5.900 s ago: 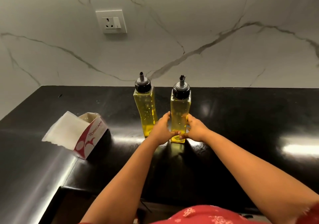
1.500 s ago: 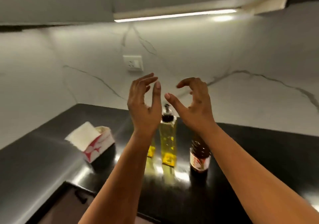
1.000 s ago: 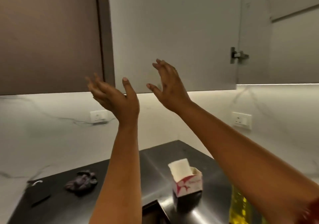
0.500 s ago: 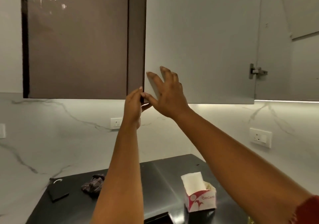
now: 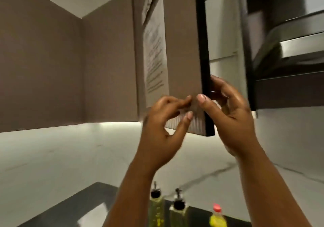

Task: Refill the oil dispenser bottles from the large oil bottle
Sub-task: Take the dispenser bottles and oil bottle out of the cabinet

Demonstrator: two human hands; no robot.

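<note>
Two oil dispenser bottles with black pour spouts, one on the left [image 5: 156,207] and one on the right [image 5: 178,211], stand on the black counter at the bottom of the view, both holding yellow oil. A small yellow bottle with a red cap [image 5: 217,216] stands to their right. Both hands are raised at an overhead cabinet door [image 5: 182,51] that stands ajar. My right hand [image 5: 229,121] wraps around its dark outer edge. My left hand [image 5: 164,128] pinches the door's lower corner. The large oil bottle is not in view.
A printed paper sheet [image 5: 154,60] is stuck on the door's face. A steel range hood [image 5: 289,43] juts out at the upper right. The black counter [image 5: 87,209] runs along a white marble backsplash [image 5: 70,156].
My view has swung right and up. Both hands have taken hold of the cabinet door's lower corner and edge, and the door now stands swung out toward me.
</note>
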